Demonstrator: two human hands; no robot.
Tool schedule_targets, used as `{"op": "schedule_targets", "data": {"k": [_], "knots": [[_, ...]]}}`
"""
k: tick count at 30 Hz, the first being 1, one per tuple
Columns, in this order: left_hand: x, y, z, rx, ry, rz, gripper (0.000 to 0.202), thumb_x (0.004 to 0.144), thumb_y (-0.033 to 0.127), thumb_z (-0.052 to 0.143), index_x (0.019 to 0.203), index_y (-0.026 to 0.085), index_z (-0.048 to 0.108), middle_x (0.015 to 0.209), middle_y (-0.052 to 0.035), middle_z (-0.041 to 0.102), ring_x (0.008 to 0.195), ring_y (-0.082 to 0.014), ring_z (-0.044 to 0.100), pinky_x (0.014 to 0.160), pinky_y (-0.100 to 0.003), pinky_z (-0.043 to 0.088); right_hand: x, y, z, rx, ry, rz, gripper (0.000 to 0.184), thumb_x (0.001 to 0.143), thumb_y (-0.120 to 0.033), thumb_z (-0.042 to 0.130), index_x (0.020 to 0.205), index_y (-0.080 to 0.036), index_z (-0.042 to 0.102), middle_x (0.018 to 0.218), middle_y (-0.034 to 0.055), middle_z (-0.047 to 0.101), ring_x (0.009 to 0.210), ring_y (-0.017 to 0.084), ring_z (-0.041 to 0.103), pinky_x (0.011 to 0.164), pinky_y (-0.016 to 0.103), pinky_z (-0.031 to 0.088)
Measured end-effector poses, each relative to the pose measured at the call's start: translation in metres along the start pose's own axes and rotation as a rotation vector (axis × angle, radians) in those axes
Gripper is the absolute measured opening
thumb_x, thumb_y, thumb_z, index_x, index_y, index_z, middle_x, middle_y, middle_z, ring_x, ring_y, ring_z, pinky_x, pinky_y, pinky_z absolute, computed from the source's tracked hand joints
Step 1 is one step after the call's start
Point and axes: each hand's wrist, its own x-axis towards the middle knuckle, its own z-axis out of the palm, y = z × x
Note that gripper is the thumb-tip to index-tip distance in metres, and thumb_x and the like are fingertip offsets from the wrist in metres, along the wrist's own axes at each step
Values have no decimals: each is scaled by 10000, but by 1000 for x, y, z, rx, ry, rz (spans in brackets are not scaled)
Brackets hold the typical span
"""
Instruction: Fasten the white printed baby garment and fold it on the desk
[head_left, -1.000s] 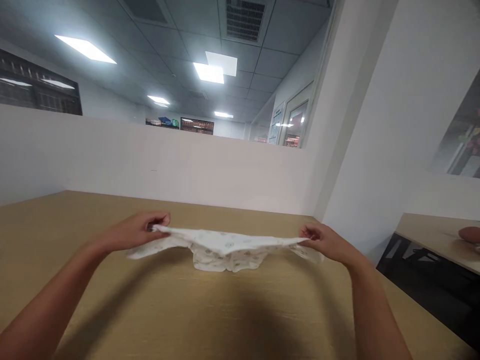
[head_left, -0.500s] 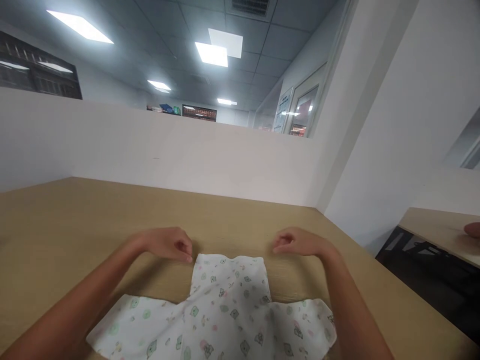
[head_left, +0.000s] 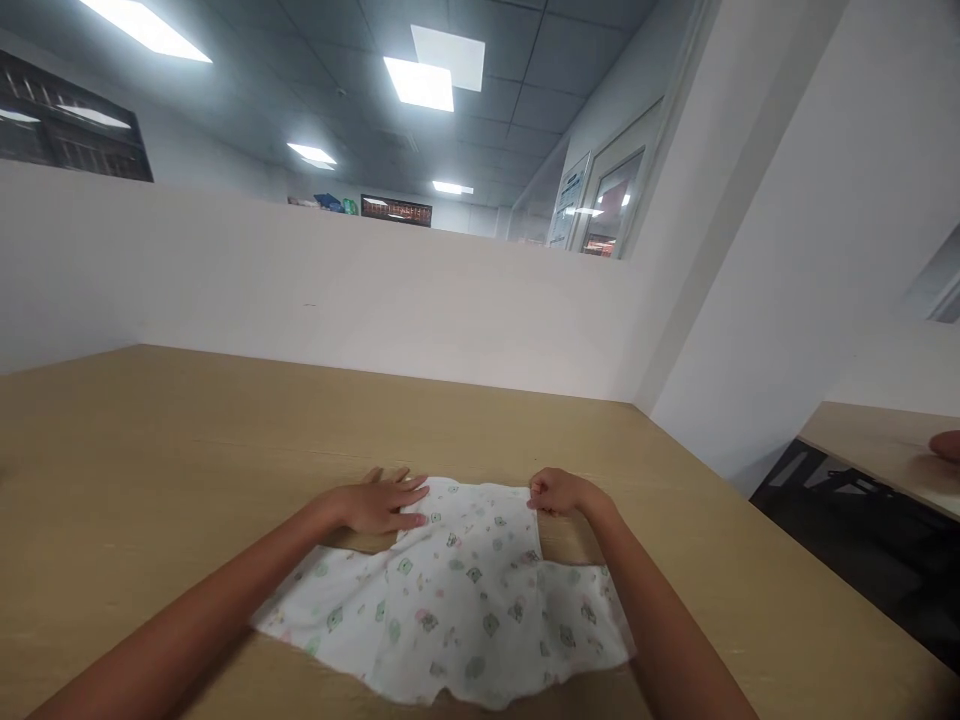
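Note:
A white cloth (head_left: pixel 469 590) printed with small green, grey and pink animal figures lies on the wooden table, cut in a T-like outline with a narrow upper part and two wider side flaps. At its upper left corner, my left hand (head_left: pixel 377 506) lies flat with fingers spread, the fingertips resting on the fabric. My right hand (head_left: pixel 559 492) is closed at the upper right corner, its thumb and fingers pinching the edge. Small creases run through the middle of the cloth, and its lower edge is wavy. My right forearm partly covers the right flap.
The light wooden table (head_left: pixel 225 430) reaches back to a low white partition (head_left: pixel 390 300). A white wall (head_left: pixel 765 250) rises at the right. Beyond it stands another table (head_left: pixel 870 435), where part of a person's hand (head_left: pixel 946 445) shows at the frame's edge.
Both hands have come inward to the cloth's upper corners. My left hand has spread open onto it; my right now pinches it. The cloth lies farther up, its lower edge now visible.

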Motion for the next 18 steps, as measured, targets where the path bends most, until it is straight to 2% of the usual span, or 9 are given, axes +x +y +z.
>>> {"op": "schedule_targets", "data": {"k": [3,5,8,11,14,18], "knots": [[15,-7,16,46,196,-7,782,976,765,286,1631,351,177,1671,-26,99,1563,-357,7,1216,-632,-85,3,7,2,-42,249,-10,149,889,-220,585,777,-132,540,817,35,603,731,129,496,652,238,332],[21,-9,23,67,276,-25,794,981,761,267,1639,333,151,1673,-38,82,1562,-360,31,1207,-628,-115,-1,11,7,-63,351,-22,155,941,-264,545,864,-134,578,953,64,621,850,160,523,736,254,366],[21,-9,25,80,307,-44,800,968,779,283,1634,348,175,1674,-28,96,1560,-359,53,1196,-627,-142,-16,23,24,-84,415,-90,298,1025,-395,465,1150,-186,636,1226,91,588,1140,218,514,981,321,380],[17,-10,23,79,316,-57,773,973,777,263,1629,378,170,1676,-10,98,1563,-342,49,1191,-632,-140,-36,47,47,-164,487,-105,438,1072,-456,341,1420,-270,530,1469,92,444,1355,249,395,1142,438,291],[18,-12,21,94,322,-53,748,987,757,245,1627,376,179,1676,-19,115,1563,-337,57,1203,-624,-102,-51,75,61,-239,535,-28,476,1077,-430,289,1475,-269,495,1537,92,375,1422,249,339,1188,460,260],[23,-13,17,194,355,-17,711,1009,710,245,1618,345,247,1666,-34,182,1557,-328,99,1219,-599,-81,-62,96,58,-223,634,76,469,1055,-426,322,1423,-251,553,1521,84,405,1422,256,340,1202,477,246]]}}
